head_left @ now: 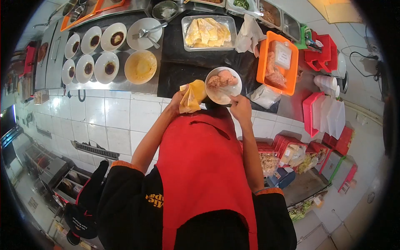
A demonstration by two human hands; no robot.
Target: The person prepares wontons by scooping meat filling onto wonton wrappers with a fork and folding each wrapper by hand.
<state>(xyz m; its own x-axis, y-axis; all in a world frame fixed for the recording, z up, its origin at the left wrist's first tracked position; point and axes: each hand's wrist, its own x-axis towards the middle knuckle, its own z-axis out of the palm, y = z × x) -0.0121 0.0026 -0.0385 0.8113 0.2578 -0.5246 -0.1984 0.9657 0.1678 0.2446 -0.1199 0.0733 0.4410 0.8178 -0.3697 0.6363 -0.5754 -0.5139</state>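
My left hand (177, 102) is closed around a stack of yellow dough wrappers (192, 99), held just left of a white bowl (223, 99). Lumps of pinkish minced filling (223, 80) lie in that bowl, at the counter's front edge. At the bowl's lower right rim is my right hand (241, 109), its fingers curled closed; what they grip is too small to make out. Behind the bowl, a metal tray (230, 45) carries folded yellow wrappers (208, 32).
Several white bowls (100, 76) with dark sauce stand at left, beside a yellow-stained bowl (141, 67) and a plate (137, 28) with forks. An orange tray (293, 76) with packed meat is at right. A co-worker in black (85, 212) is at lower left.
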